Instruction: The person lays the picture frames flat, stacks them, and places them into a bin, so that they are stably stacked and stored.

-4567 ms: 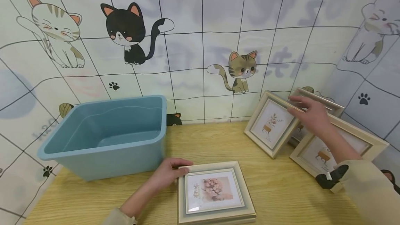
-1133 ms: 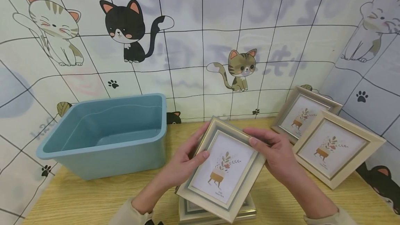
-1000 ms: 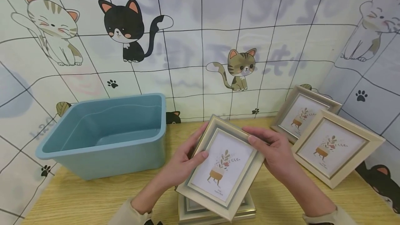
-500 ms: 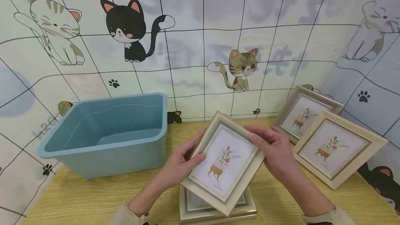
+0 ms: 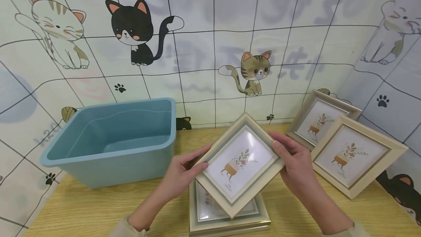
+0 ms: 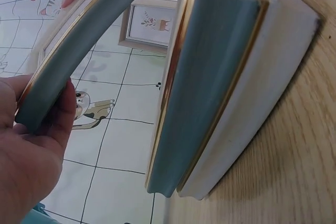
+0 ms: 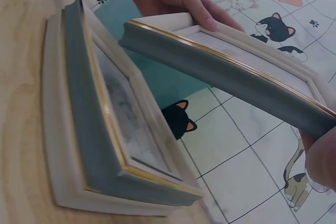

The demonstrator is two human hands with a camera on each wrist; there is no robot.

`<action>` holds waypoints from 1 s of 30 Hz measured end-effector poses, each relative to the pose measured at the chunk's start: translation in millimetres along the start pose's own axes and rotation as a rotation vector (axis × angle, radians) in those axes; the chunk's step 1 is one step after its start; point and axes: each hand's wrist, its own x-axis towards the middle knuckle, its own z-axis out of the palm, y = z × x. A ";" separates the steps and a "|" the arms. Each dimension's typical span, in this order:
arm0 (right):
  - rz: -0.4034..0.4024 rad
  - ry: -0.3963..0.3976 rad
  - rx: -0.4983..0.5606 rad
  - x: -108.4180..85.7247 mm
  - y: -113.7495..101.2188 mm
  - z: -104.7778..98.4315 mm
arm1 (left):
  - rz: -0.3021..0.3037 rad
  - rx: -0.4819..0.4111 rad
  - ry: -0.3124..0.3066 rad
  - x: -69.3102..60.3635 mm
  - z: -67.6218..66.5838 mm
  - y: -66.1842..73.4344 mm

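Head cam is showing me the change pretty clearly: the picture frame that was leaning over on the right a few seconds ago is now hovering above the stack, and over the last half second it's been turning clockwise, so glare is now landing on its front. To me that's reading as mid-handling: it's off the table, not resting on anything yet, and it's sitting skewed to the stack rather than squared up. Both wrist cams are showing a gap between the two. Nobody's letting go either: the left hand is pinching the left corner, thumb on the front, and the right hand is pinching the upper right edge. Looks-wise, I'm seeing a cream border, grey-blue sides, thin gold trim, and a drawing of a leafy orange planter on legs.
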 end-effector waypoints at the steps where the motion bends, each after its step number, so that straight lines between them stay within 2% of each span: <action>1: 0.015 0.007 0.008 -1.6 1.4 -1.2 | -0.006 -0.001 0.013 -0.3 -0.5 -0.1; 8: 0.126 0.059 -0.039 -16.4 10.7 -6.2 | -0.097 0.007 0.064 0.9 -4.3 -1.8; 14: 0.206 0.111 -0.107 -32.7 19.4 -6.2 | -0.161 0.115 0.147 6.4 -5.5 -6.2; 18: 0.237 0.145 -0.168 -39.1 25.4 -5.9 | -0.164 0.171 0.147 10.2 -4.2 -9.8; 23: 0.313 0.200 -0.285 -44.7 32.4 -2.6 | -0.181 0.219 0.163 12.5 -4.0 -13.4; 27: 0.356 0.196 -0.372 -49.8 35.8 -1.0 | -0.223 0.234 0.177 12.0 -5.0 -18.1; 30: 0.368 0.176 -0.461 -54.8 36.6 -2.7 | -0.231 0.253 0.161 9.6 -6.2 -22.2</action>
